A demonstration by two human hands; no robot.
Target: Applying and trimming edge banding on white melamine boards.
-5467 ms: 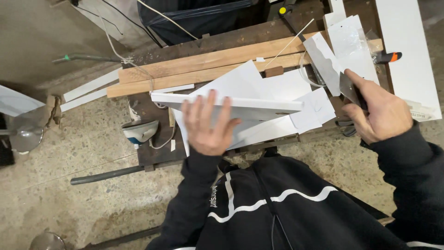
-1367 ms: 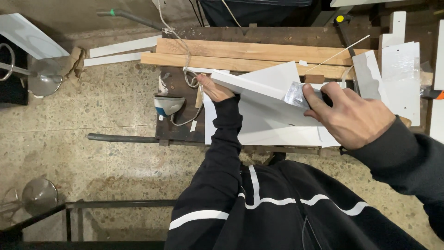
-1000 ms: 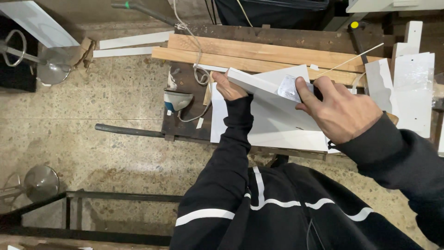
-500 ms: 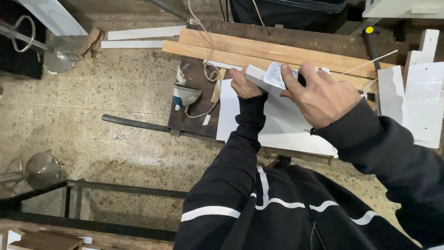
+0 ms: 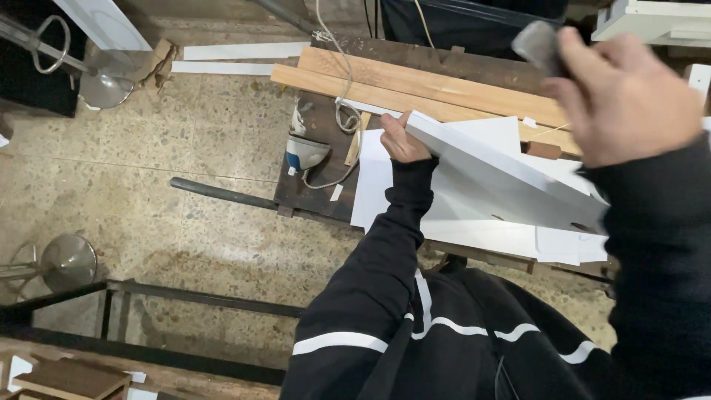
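Note:
My left hand (image 5: 401, 139) grips the left end of a long white board (image 5: 495, 169) that lies tilted on edge over other white panels (image 5: 474, 233) on a dark workbench (image 5: 315, 185). My right hand (image 5: 621, 96) is raised close to the camera at the upper right, blurred, closed on a small grey block (image 5: 538, 44). It is well above the white board and apart from it.
Two long wooden planks (image 5: 415, 85) lie across the back of the bench. A grey cup-shaped tool with a cord (image 5: 305, 152) sits at the bench's left end. A dark metal bar (image 5: 222, 194) sticks out left. Metal stands (image 5: 68, 261) and a dark frame (image 5: 185, 300) are on the speckled floor.
My right hand has lifted off the white board and risen toward the camera with the grey block in it. My left hand still holds the board's end. The view has shifted right.

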